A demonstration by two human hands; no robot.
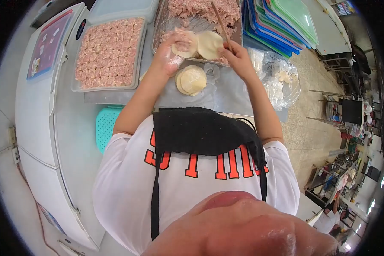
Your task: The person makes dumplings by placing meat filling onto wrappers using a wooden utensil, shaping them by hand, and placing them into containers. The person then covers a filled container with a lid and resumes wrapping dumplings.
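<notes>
My left hand (167,53) holds a round pale dough wrapper (184,46) with pink minced meat on it, over the near edge of a metal tray (157,25). In my right hand (236,55) are a thin brown stick (219,20) and the edge of a second round wrapper (209,45), which touches the first. More minced meat (200,9) lies in the tray behind. Below my hands, a small stack of round wrappers (192,81) rests on the metal table (226,91).
Left of the tray stands a plastic container (137,64) filled with rows of meat dumplings (109,53). Stacked coloured lids (281,25) are at the back right, above a clear plastic bag (283,83). A turquoise basket (106,128) sits below the table's left edge.
</notes>
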